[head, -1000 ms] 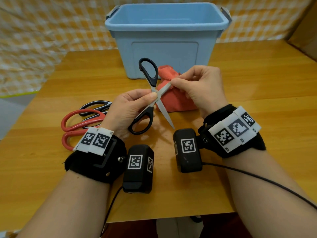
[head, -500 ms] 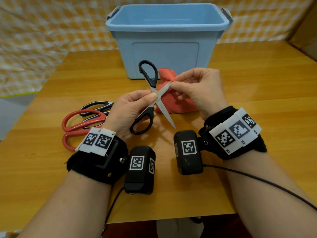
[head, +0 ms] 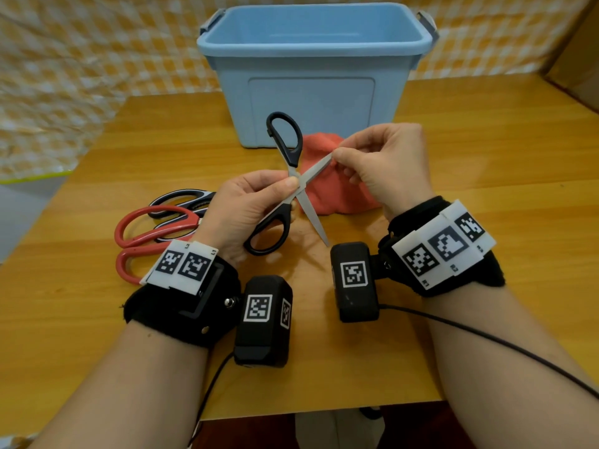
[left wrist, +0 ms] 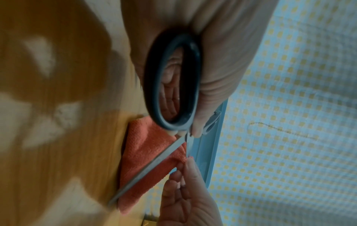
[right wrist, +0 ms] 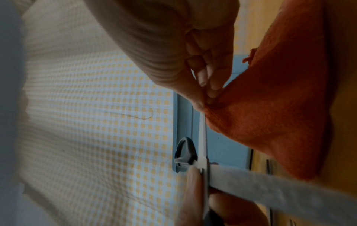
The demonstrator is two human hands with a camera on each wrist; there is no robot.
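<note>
Now the left grip (head: 246,209) pinches the black scissors (head: 303,197) at the pivot, thumb in front and fingers behind, holding them in the air above the desk (head: 486,157). The blades are spread wide. One points down toward the desk. The other slants up to the right grip (head: 385,166), whose thumb and forefinger pinch its tip. One handle loop stands up in front of the bin (head: 311,92); the other lies by the left palm. A cloth (head: 337,196) lies on the desk behind the scissors, just in front of the bin; whether it touches the right fingers I cannot tell. Red scissors (head: 152,234) lie to the left, overlapping a dark pair (head: 178,197).
</note>
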